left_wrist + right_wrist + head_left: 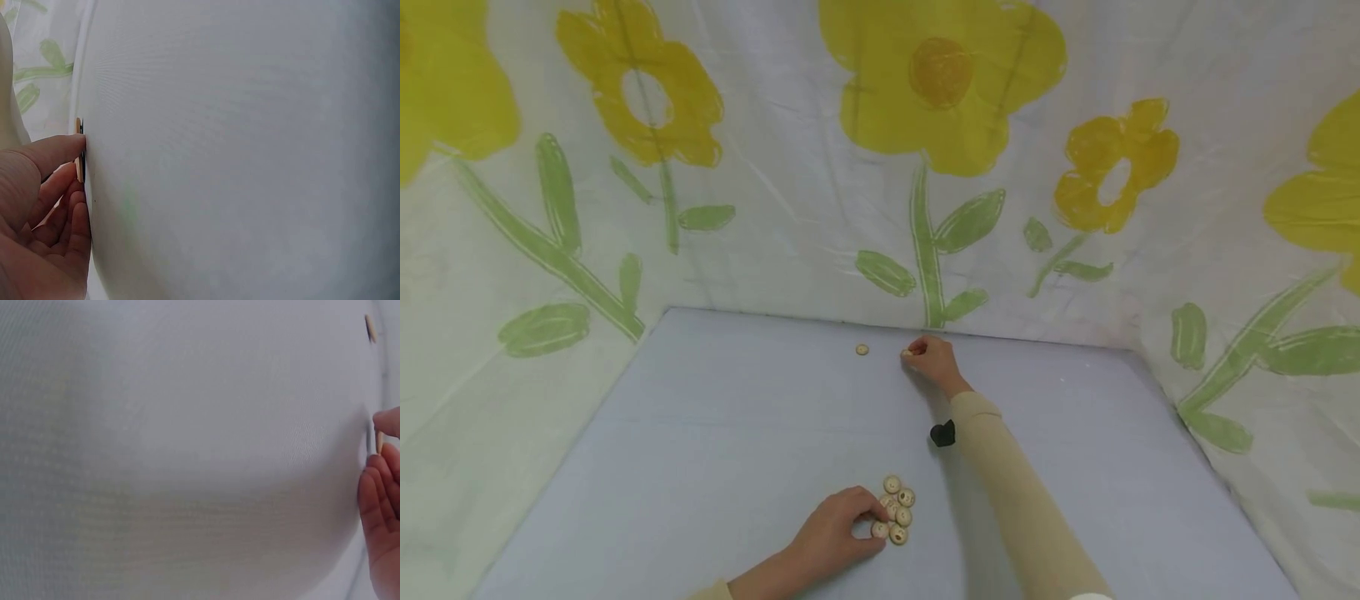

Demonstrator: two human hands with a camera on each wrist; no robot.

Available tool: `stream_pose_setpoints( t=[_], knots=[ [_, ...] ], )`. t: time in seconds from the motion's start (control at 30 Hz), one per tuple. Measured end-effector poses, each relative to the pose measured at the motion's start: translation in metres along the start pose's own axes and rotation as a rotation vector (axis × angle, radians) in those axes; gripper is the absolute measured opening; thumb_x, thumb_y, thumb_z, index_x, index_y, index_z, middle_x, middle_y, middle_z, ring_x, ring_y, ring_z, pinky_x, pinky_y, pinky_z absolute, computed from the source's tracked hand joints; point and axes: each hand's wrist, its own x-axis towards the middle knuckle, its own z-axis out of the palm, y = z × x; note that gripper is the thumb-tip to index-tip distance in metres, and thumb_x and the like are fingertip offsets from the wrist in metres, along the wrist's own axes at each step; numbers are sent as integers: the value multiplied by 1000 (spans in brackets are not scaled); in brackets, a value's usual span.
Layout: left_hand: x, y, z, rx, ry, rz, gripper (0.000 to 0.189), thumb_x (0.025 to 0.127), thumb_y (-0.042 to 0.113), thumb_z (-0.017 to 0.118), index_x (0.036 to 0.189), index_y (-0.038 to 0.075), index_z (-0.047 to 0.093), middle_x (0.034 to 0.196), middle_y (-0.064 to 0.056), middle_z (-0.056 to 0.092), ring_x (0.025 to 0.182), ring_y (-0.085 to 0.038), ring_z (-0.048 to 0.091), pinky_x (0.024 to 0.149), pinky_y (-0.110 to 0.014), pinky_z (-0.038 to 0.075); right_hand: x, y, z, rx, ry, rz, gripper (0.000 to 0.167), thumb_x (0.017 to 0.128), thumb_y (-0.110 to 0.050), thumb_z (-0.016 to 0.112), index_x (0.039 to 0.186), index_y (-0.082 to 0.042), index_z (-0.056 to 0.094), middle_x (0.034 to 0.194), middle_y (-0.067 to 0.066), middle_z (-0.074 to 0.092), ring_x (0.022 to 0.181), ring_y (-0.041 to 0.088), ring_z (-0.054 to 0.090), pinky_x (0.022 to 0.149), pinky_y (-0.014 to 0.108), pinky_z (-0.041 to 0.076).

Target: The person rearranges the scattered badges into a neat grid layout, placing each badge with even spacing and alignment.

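Observation:
Near the front of the table, several round wooden discs [906, 497] with dark marks lie in a tight cluster. My left hand [838, 533] reaches in from the left, its thumb and forefinger around a wooden disc [880, 530] at the cluster's near left side. The left wrist view shows that disc [79, 172] edge-on at the thumb and fingertips. Toward the far edge, my right hand [934, 364] pinches another wooden disc [907, 353] between thumb and fingers, close over the table; the right wrist view shows this disc [379, 441] edge-on. A single disc [862, 350] lies to its left.
The table [737, 433] has a pale covering. A white sheet [775, 208] painted with yellow flowers rises along its far edge and both sides. A black piece [943, 433] sticks out at the right sleeve [1007, 467], which stretches over the table.

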Motion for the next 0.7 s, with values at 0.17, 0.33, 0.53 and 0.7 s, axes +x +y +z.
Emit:
stream_pose_setpoints(
  t=[0.17,0.33,0.53,0.7],
  knots=[
    [0,-1,2,-7,-5,-5,19,81,16,79,95,20,67,95,14,61,89,-1,56,81,-25,50,0,1,3,-13,18,-4,20,85,-17,71,97,0,69,91,10,69,84,22,62,76,32,50],
    [0,-2,3,-6,-3,-14,19,81,17,79,96,21,67,95,15,60,89,-1,56,81,-25,50,-3,0,4,-11,32,-17,20,85,-15,71,97,1,69,91,11,69,87,24,62,81,36,50],
    [-1,-1,2,-4,1,-5,19,81,16,79,96,21,67,94,15,60,89,-1,56,80,-25,50,-4,-2,4,-4,29,-20,21,85,-15,72,98,0,68,91,11,68,88,25,62,82,37,49],
    [-1,-2,0,-7,10,9,19,81,14,79,95,19,68,94,14,61,90,-1,56,80,-26,50,-3,0,6,16,8,-5,24,87,-16,71,103,0,66,97,12,67,93,26,60,84,38,49]
  ],
)
